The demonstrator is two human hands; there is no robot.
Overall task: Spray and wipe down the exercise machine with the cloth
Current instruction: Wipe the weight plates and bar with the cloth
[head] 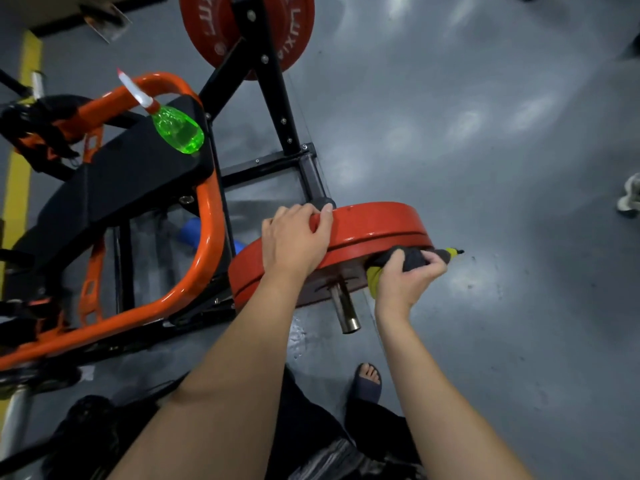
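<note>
The exercise machine has an orange tube frame (204, 244) and a black pad (114, 188). A red weight plate (374, 230) sits on its chrome sleeve (346, 310) in the middle of the view. My left hand (294, 240) grips the plate's upper rim. My right hand (405, 275) holds a dark grey and yellow cloth (412, 259) pressed against the plate's lower right face. A spray bottle (173, 126) of green liquid with a white and red nozzle stands on the black pad, apart from both hands.
A second red plate (298, 29) hangs on the black upright (273, 95) at the top. Grey floor (485, 168) spreads to the right. A yellow floor line (20, 161) runs along the left. My sandalled foot (369, 382) is below the plate. Someone's white shoe (630, 195) shows at the right edge.
</note>
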